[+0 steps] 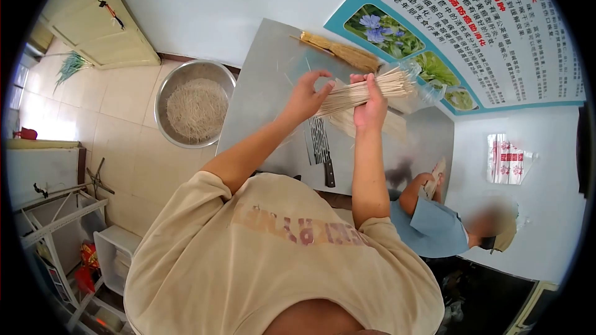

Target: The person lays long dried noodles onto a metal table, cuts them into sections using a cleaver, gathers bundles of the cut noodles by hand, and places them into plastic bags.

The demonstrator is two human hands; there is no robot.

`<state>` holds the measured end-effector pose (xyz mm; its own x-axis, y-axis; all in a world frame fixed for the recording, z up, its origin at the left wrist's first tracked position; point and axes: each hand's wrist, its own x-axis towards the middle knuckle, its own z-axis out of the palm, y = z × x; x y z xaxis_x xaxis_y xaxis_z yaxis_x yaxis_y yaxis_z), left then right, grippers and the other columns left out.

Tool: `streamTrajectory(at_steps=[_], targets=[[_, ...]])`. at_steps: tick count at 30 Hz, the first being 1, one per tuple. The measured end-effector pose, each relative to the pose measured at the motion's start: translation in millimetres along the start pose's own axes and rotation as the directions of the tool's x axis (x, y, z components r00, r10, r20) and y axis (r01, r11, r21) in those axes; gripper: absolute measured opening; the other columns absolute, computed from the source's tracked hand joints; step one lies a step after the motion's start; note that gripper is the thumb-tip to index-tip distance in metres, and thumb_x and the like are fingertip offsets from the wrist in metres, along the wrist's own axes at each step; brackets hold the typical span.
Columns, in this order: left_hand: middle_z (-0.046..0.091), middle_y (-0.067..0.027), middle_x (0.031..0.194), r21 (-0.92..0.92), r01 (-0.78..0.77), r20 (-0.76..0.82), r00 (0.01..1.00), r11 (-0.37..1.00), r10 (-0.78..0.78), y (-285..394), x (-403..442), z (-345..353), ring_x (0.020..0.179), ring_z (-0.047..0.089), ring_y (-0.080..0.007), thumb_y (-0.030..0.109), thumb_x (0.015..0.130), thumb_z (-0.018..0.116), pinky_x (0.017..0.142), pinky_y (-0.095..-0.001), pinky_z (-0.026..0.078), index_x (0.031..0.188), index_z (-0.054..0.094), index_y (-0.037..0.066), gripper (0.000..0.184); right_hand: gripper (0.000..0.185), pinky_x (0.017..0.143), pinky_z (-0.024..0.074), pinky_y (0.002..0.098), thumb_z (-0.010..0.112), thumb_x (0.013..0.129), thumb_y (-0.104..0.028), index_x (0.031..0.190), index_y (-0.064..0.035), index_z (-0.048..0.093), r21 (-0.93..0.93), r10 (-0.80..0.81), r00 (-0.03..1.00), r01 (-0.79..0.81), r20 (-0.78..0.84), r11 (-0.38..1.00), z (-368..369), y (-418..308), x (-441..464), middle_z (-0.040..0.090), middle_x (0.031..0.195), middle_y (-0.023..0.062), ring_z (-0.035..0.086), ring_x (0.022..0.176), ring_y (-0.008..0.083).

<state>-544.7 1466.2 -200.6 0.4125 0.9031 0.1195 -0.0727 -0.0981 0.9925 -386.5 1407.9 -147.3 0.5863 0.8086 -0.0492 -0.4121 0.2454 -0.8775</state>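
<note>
My right hand [371,108] is wrapped around a thick bundle of dried noodles [395,84], which lies slantwise above the metal table [248,108]. At the bundle's near-left end is my left hand [304,98], fingers curved and thumb apart, with the noodle ends beside its palm. Whether it touches them I cannot tell. Below the bundle, a cleaver [329,172] lies on the table, its broad blade toward my hands and its dark handle toward my body. More pale noodles or a sheet lie under the bundle, partly hidden.
A steel basin [162,102] with short noodle pieces stands on the floor left of the table. A straw brush [347,53] lies along the wall side. To the right, a co-worker in a blue shirt [428,226] holds a pale packet [436,180]. Clear plastic [428,93] sits near the poster.
</note>
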Motion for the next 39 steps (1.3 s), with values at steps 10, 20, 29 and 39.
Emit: streamTrajectory(at_steps=[10,20,29,39], targets=[[0.070,-0.0148,0.110,0.057,0.493,0.734,0.569,0.868,-0.371,-27,-12,-14,0.098,0.070,-0.0232,0.037,0.092,0.071,0.082,-0.0343,0.056,0.125,0.059,-0.002,0.053,0.051,0.107,0.0432,0.0544,0.065,0.095,-0.042,0.124,-0.0021,0.055,0.502,0.400,0.886,-0.462,0.234,0.731,-31,36,-8,0.059,0.129,0.0208,0.055,0.125,0.0350],[0.070,-0.0142,0.109,-0.129,0.684,0.598,0.631,0.718,-0.494,-30,-50,-3,0.091,0.072,-0.0243,0.027,0.100,0.062,0.078,-0.0348,0.059,0.124,0.058,-0.003,0.038,0.069,0.105,0.0443,0.0518,0.036,0.102,-0.060,0.140,-0.0045,0.049,0.586,0.301,0.947,-0.307,0.111,0.749,-44,72,-24,0.057,0.137,0.0167,0.055,0.124,0.0348],[0.070,-0.0146,0.106,-0.169,0.788,0.618,0.553,0.592,-0.560,-23,-46,-5,0.086,0.071,-0.0219,0.033,0.103,0.056,0.076,-0.0333,0.059,0.127,0.055,-0.002,0.042,0.068,0.103,0.0459,0.0513,0.040,0.101,-0.061,0.139,-0.0058,0.051,0.660,0.289,0.953,-0.274,0.089,0.699,-47,69,-32,0.061,0.132,0.0143,0.059,0.119,0.0336],[0.061,-0.0077,0.092,0.154,0.491,0.545,0.682,0.857,-0.488,-8,-56,21,0.065,0.063,-0.0175,0.009,0.089,0.069,0.059,-0.0321,0.057,0.121,0.050,0.001,0.039,0.076,0.106,0.0427,0.0524,0.042,0.097,-0.066,0.140,-0.0038,0.049,0.533,0.253,0.963,-0.264,0.095,0.804,-58,63,-29,0.060,0.131,0.0208,0.057,0.124,0.0354]])
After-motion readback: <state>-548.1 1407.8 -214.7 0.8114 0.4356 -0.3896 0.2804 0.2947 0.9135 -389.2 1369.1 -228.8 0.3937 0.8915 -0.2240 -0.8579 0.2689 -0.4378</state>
